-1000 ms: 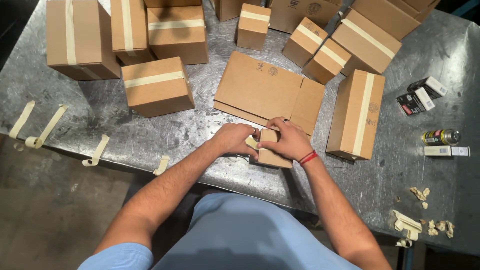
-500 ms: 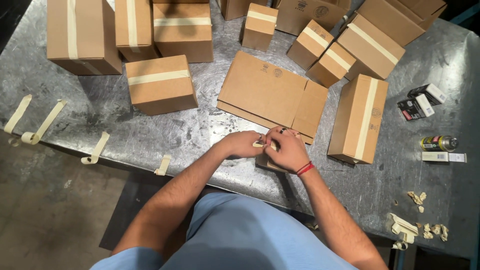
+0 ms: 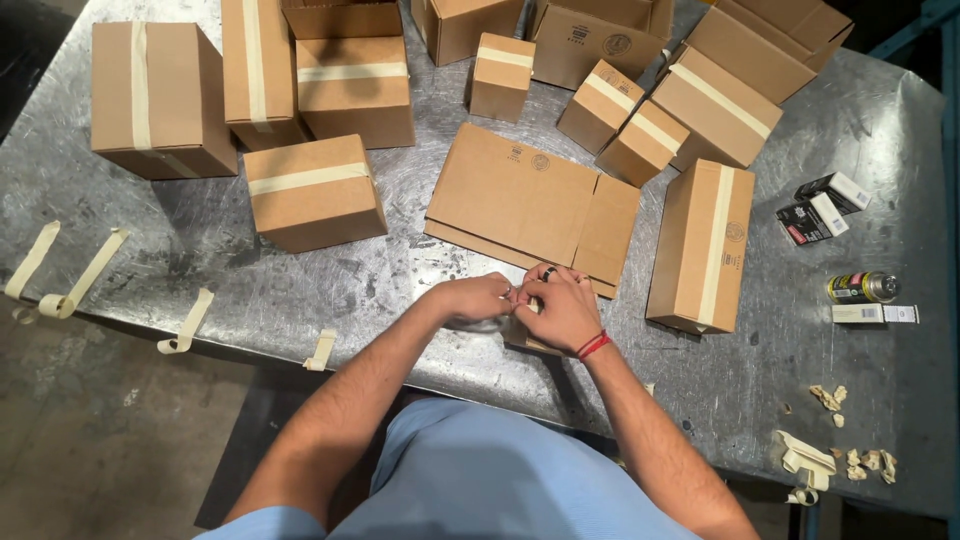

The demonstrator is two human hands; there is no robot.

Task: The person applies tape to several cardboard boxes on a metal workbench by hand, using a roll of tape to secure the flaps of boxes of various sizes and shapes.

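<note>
— Where are the two hands?

— Both meet at the near edge of the scuffed grey metal table [image 3: 300, 270]. The left hand [image 3: 478, 300] and the right hand [image 3: 562, 310] are pressed close together over a small brown cardboard box [image 3: 527, 340], which is mostly hidden beneath them.

— What are the fingers doing?

— The fingertips of both hands are bunched together at the box's top, seemingly pinching something small between them; what exactly they pinch I cannot tell. The right wrist carries a red string bracelet [image 3: 593, 346].

— And around them?

— Just behind the hands lies a flattened brown cardboard carton [image 3: 520, 195]. To the right stands a long taped cardboard box [image 3: 703, 245], and to the left a squat taped cardboard box [image 3: 314, 190]. More taped boxes crowd the far side. Strips of beige masking tape [image 3: 188, 322] hang from the table's front edge. Far right lie a yellow and black spray can [image 3: 862, 287] on its side and crumpled tape scraps [image 3: 808, 458]
</note>
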